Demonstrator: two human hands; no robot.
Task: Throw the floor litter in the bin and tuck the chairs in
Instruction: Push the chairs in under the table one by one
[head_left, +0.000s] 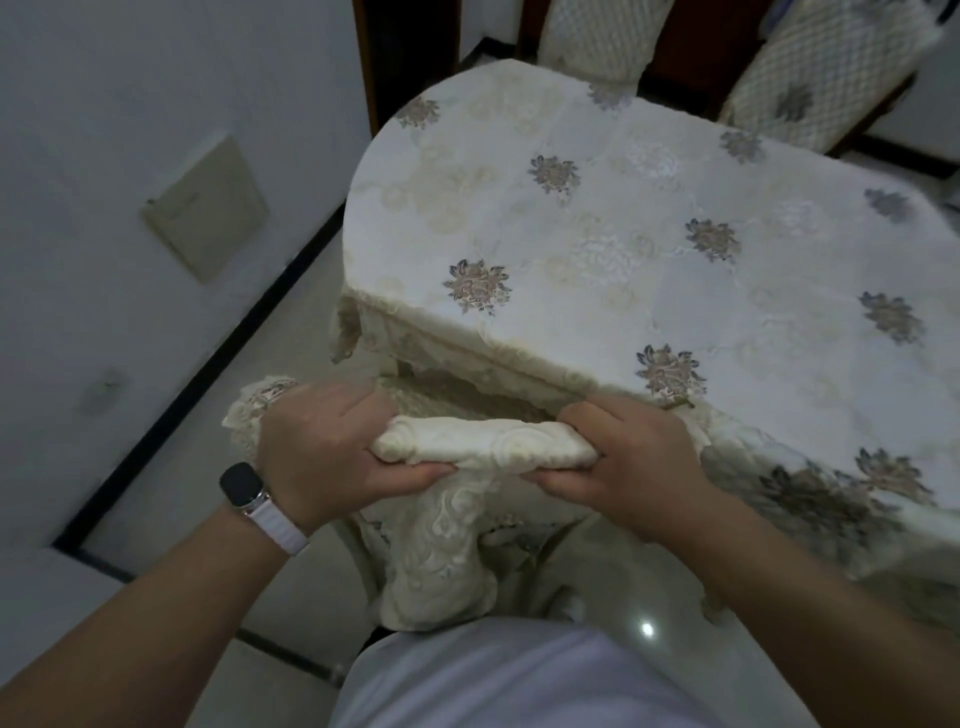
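A chair (483, 447) in a cream lace cover stands right in front of me, its top rail close against the edge of the table (649, 234). My left hand (322, 447) grips the left end of the rail, thumb underneath, a watch on the wrist. At the rail's right end, my right hand (623, 457) holds it the same way. The chair's seat is hidden under the hanging tablecloth. No litter and no bin show in this view.
The table carries a white cloth with grey flower motifs. Two more covered chairs (597, 36) (815, 78) stand at its far side. A white wall with a beige panel (205, 208) runs on the left, with a pale tiled floor (223, 415) between wall and table.
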